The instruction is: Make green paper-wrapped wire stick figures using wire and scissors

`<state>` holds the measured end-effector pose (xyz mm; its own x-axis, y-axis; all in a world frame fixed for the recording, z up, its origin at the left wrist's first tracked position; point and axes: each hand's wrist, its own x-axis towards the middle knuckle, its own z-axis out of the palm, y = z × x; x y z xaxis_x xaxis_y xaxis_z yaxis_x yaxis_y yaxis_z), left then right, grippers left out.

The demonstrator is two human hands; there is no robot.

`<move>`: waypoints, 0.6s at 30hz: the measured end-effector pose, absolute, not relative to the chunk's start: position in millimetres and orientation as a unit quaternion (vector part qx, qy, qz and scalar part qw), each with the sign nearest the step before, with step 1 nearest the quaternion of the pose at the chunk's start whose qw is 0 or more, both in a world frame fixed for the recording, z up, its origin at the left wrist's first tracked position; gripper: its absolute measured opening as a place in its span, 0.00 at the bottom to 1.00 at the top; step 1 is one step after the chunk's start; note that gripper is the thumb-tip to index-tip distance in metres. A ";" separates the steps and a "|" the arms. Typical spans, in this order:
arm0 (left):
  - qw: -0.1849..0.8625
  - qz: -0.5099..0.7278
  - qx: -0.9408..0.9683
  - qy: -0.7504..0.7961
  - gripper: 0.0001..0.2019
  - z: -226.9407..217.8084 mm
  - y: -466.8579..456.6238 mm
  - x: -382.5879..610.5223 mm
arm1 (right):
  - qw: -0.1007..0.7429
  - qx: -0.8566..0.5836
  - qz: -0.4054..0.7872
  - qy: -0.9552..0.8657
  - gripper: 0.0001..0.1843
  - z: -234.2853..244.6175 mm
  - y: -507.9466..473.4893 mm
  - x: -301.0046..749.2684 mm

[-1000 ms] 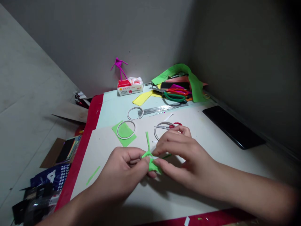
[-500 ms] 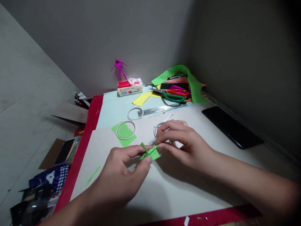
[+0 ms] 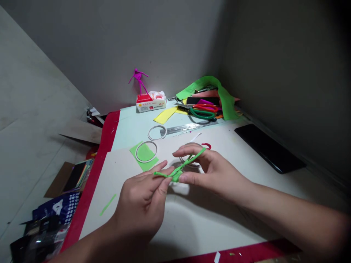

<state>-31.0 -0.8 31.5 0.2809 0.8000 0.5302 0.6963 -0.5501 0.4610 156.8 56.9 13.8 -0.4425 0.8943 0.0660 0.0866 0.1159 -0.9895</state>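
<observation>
1. Since the earlier frame: green paper twist (image 3: pixel 177 172) pulled out longer between the two hands, one strip now angled up across the right hand's fingers and another lying out over the left hand's fingers; right hand (image 3: pixel 212 171) shifted toward the middle of the card sheet (image 3: pixel 219 226).
2. Twist held in the air above the middle of the card sheet, its knotted centre between both thumbs.
3. Left hand (image 3: pixel 142 197): closed on the twist, thumb and fingertips pinching it from the near side.
4. Right hand: closed on the twist as well, thumb pressing on the knot, forefinger curled behind the strip.
5. Just under the right hand: white ring (image 3: pixel 184 161) on the card sheet, with red scissor handle (image 3: pixel 206 145) just past it.
6. Left of the hands, near the far edge of the sheet: white ring (image 3: pixel 146 152) lying on a green paper square (image 3: pixel 150 164).
7. Near the left edge of the sheet: thin green strip (image 3: pixel 108 204), beside the red border (image 3: pixel 94 175).
8. Beyond the sheet, on the pale blue board (image 3: pixel 131 128): third ring (image 3: pixel 157 133) touching a bundle of thin wires (image 3: pixel 189 127).
9. Far corner: red and green scissors (image 3: pixel 203 109), green sheet (image 3: pixel 226 98), yellow paper (image 3: pixel 164 116), tissue packet (image 3: pixel 151 102), magenta wire figure (image 3: pixel 138 77).
10. Along the right edge: black phone (image 3: pixel 270 148).
</observation>
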 end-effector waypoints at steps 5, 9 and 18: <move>0.016 0.393 0.819 0.419 0.12 25.1 -0.8 -28.0 | 0.381 -0.383 0.519 -0.662 0.05 14.9 54.6 153.7; -0.023 0.380 0.828 0.411 0.12 21.0 -0.5 -27.5 | 0.368 -0.379 0.521 -0.670 0.02 17.6 54.6 152.3; -0.076 0.382 0.803 0.451 0.10 26.1 -2.9 -26.0 | 0.561 -0.379 0.342 -0.651 0.10 23.4 45.0 161.6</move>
<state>-26.0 -2.9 26.1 0.3013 0.6666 0.6818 0.7827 -0.5813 0.2224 161.6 45.0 23.4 -0.0829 0.8778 0.4719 0.1098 0.4787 -0.8711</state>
